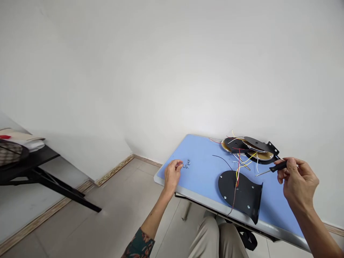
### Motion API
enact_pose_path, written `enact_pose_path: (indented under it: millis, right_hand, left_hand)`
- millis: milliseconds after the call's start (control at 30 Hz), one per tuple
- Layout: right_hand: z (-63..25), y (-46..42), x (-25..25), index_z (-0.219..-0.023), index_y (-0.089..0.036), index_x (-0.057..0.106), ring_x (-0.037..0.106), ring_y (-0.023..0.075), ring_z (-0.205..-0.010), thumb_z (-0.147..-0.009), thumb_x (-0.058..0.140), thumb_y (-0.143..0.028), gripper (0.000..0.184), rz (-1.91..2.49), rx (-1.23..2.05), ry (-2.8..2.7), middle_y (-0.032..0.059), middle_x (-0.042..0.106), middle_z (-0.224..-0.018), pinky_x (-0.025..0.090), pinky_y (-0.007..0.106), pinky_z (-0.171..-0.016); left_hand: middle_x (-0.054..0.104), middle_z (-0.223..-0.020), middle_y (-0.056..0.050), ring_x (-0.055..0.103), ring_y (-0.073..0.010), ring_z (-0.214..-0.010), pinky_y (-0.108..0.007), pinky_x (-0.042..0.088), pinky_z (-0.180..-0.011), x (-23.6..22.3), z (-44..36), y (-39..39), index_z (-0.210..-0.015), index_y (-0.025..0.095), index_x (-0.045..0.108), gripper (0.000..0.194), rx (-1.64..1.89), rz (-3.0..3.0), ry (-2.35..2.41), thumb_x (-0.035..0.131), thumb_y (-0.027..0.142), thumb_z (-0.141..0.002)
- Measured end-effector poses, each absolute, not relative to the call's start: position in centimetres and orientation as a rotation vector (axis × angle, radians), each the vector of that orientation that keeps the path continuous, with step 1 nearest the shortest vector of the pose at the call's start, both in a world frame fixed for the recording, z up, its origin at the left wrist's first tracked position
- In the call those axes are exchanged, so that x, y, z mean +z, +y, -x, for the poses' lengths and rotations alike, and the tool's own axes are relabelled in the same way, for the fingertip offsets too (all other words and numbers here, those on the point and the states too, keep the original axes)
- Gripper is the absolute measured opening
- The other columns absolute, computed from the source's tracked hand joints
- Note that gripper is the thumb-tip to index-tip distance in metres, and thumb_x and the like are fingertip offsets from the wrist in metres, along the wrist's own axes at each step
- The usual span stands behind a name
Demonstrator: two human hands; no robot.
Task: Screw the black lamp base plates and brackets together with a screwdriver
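Note:
My right hand (299, 181) is wrapped round the black handle of a screwdriver (278, 167), its metal shaft pointing left above the blue tabletop. On the left part of the table, my left hand (172, 173) has thumb and fingers pinched together beside a small pile of screws (187, 164); whatever is between the fingertips is too small to make out. A black metal plate (236, 195) with a bent-up right edge lies near the front edge, screw heads in it. Red, yellow and white wires (237, 173) rise from its middle.
Behind the plate, several similar black plates with copper-coloured round parts (252, 148) and loose wires are stacked against the wall. The blue table (199, 150) has a pale rim. To the far left stands a black table (40, 157) bearing a checked bag (10, 154) and papers.

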State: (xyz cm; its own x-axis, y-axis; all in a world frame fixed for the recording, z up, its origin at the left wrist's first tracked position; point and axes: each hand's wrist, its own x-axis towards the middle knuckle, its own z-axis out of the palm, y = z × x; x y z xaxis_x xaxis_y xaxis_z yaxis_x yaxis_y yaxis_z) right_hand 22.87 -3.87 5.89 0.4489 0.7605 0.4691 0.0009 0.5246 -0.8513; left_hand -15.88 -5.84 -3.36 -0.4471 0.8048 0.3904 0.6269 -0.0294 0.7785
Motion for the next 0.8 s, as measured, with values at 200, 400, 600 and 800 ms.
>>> enact_pose_path:
  millis: [200,400,600,800]
  right_hand:
    - [-21.7,-1.1,5.0,-0.080,-0.020,0.066,0.046,0.0086,-0.037,-0.077,0.081,-0.045,0.029,0.858,0.677,-0.958,0.0056,0.070,-0.073,0.031,0.027,-0.034]
    - [-21.4,-0.3,4.8,-0.083,-0.017,0.063,0.045,0.0054,-0.036,-0.081,0.077,-0.045,0.031,0.813,0.663,-1.002,0.0024,0.071,-0.074,0.033,0.021,-0.030]
    - [-21.4,-0.3,4.9,-0.087,-0.019,0.059,0.042,0.0041,-0.034,-0.089,0.068,-0.046,0.029,0.827,0.692,-1.157,-0.0004,0.070,-0.073,0.033,0.020,-0.030]
    - [-17.6,-1.6,4.8,-0.096,-0.022,0.059,0.054,0.0086,-0.043,-0.099,0.055,-0.038,0.017,0.760,0.725,-1.742,-0.0014,0.067,-0.072,0.043,0.022,-0.042]
  left_hand:
    - [0.072,-0.099,-0.008,0.069,-0.0214,-0.095,-0.034,0.053,-0.088,-4.3,16.4,-5.7,-0.109,0.017,0.071,0.024,1.040,-1.913,2.213,0.063,0.008,-0.088]
    - [0.070,-0.092,-0.008,0.066,-0.0258,-0.090,-0.035,0.052,-0.081,-4.8,16.6,-5.3,-0.093,0.020,0.071,0.017,0.829,-2.170,2.299,0.055,0.016,-0.093]
    - [0.070,-0.088,-0.008,0.066,-0.0247,-0.081,-0.037,0.052,-0.079,-3.1,15.1,-6.0,-0.088,0.020,0.067,0.022,1.267,-2.056,2.122,0.049,0.031,-0.094]
    - [0.067,-0.077,-0.001,0.063,-0.0146,-0.064,-0.027,0.053,-0.066,0.6,7.4,-4.8,-0.082,0.020,0.064,0.020,1.359,-1.554,1.583,0.060,0.039,-0.083]
